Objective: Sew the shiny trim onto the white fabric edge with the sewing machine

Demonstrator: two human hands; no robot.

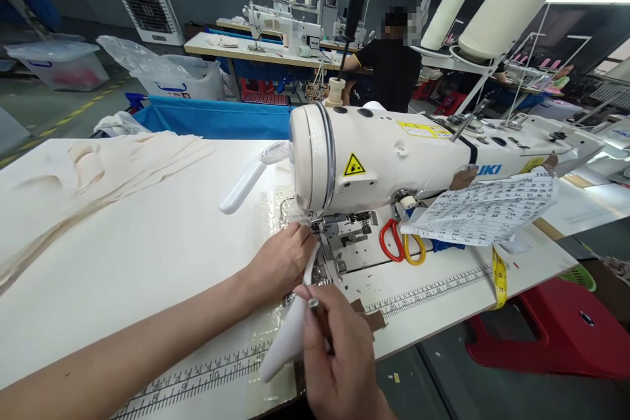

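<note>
Right hand, closest to the viewer, is curled around a brown-handled tool with a metal end. White fabric lies just left of that hand and runs up between it and the left hand. Left fingers are bent and bunched beside the needle area of a white sewing machine; their tips are hidden, so whether they grip the fabric cannot be told. Beyond the right hand and to its right are scissors with red and yellow handles, then a sheet of handwritten paper. Pale cloth is spread well left of the left hand, on the white table
</note>
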